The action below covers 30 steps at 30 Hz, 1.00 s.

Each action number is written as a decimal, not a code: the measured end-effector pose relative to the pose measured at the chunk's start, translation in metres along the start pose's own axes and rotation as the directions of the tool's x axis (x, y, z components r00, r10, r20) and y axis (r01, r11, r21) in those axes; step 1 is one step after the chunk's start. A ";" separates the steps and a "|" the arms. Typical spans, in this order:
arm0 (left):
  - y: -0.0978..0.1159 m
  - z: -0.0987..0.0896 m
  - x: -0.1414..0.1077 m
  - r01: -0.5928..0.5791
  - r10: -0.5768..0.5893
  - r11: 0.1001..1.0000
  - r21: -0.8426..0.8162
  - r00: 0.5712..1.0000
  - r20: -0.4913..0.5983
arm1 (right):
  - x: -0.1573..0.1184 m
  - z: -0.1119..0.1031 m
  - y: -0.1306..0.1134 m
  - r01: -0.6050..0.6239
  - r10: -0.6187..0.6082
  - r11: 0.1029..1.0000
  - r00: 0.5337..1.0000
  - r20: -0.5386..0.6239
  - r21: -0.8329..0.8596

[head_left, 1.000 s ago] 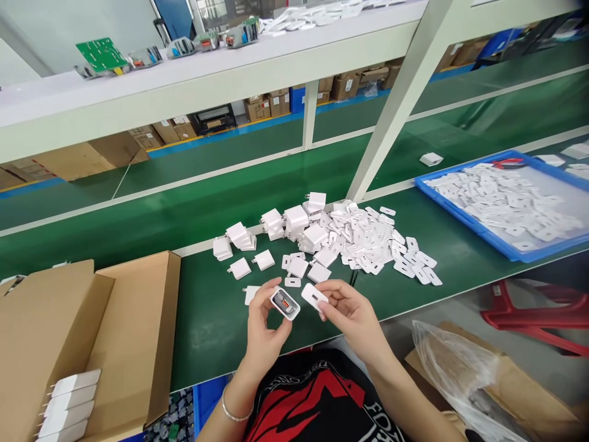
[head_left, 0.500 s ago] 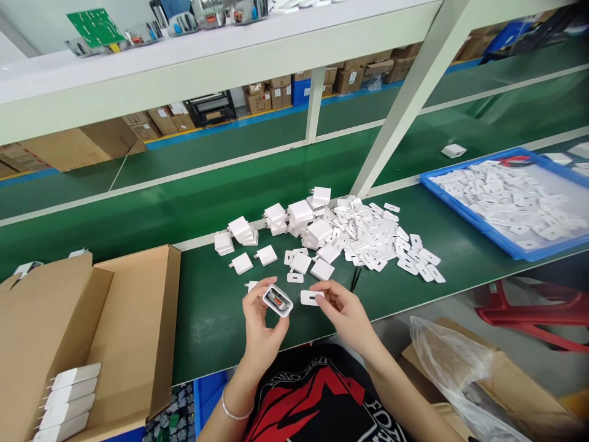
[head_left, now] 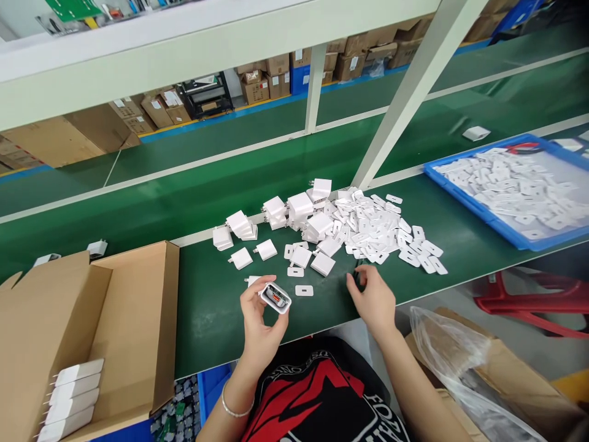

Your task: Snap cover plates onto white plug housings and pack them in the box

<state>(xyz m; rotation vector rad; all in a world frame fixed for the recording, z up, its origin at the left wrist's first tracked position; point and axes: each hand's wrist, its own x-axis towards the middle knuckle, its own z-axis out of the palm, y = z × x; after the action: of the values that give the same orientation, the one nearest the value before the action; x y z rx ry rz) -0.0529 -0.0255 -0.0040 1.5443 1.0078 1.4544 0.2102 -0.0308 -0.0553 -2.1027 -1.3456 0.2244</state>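
Observation:
My left hand (head_left: 263, 316) grips a white charger housing (head_left: 276, 297), its open end facing me with circuit parts inside. Curled on the right, my right hand (head_left: 373, 301) has its fingertips on a thin dark tool (head_left: 358, 264) at the tabletop; the fingers hide most of it, so its kind is unclear. Between the hands a white slotted end plate (head_left: 304, 291) lies flat on the green table. Beyond them are several white charger housings (head_left: 300, 206) and a heap of white end plates (head_left: 368, 224).
A blue tray (head_left: 478, 212) of white plates stands at the right. To the left an open cardboard box (head_left: 163, 331) holds several white chargers (head_left: 73, 390). A slanted pale post (head_left: 400, 116) rises behind the heap. Plastic wrap (head_left: 448, 344) lies over a carton below the table edge.
My right hand has let go of the slotted end plate, which now lies on the table, and moved right to the thin dark tool. My left hand still holds the charger housing.

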 end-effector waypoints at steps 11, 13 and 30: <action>0.014 0.005 -0.002 0.048 -0.051 0.998 0.037 0.995 0.083 | 0.027 -0.025 0.025 -0.069 0.047 0.978 0.992 0.116 0.195; 0.016 0.004 -0.002 0.073 -0.076 0.997 0.032 0.992 0.103 | 0.023 -0.035 0.024 -0.116 0.083 0.877 0.992 0.092 0.467; 0.026 0.000 -0.003 0.150 -0.102 0.977 -0.150 0.952 0.288 | 0.013 -0.052 -0.037 0.311 -0.244 0.938 0.907 -0.343 0.154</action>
<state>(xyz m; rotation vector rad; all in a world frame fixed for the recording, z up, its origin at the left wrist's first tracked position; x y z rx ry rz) -0.0524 -0.0386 0.0191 1.4812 0.7785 1.1633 0.2113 -0.0307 0.0101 -1.6658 -1.3417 -0.0935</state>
